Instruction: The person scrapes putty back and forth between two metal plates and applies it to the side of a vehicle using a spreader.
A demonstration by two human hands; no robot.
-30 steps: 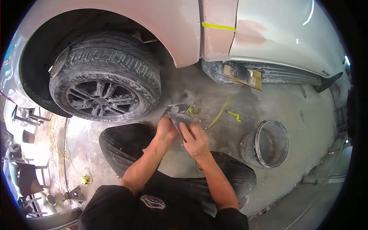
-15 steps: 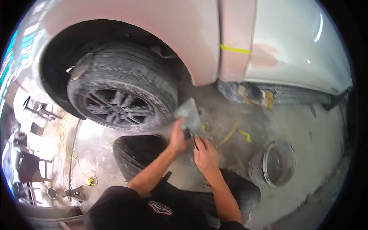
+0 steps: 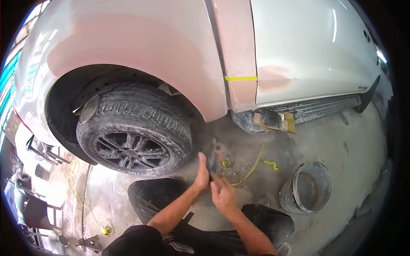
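Note:
Near the middle of the view, my left hand (image 3: 202, 174) has its thumb raised along a thin grey plate (image 3: 214, 158), seen almost edge-on; its other fingers are largely hidden. My right hand (image 3: 223, 195) is close beside it, slightly lower and to the right, with fingers closed around a dark, slim tool (image 3: 210, 176) that is mostly hidden. A small pink patch shows at the plate's right side. Both hands are above the floor between my knees, in front of the dusty wheel (image 3: 132, 151).
A white car body (image 3: 294, 51) with pink patches and yellow tape (image 3: 241, 78) rises ahead. Cardboard and a dark block (image 3: 272, 118) lie on the side step (image 3: 324, 110). A dusty bucket (image 3: 294, 194) stands right; yellow strips (image 3: 255, 165) and a yellow cord (image 3: 87, 200) lie on the floor.
The plate has turned from showing its broad face to nearly edge-on. Both hands appear lower in view, as do the wheel and car, since the camera view has tilted up.

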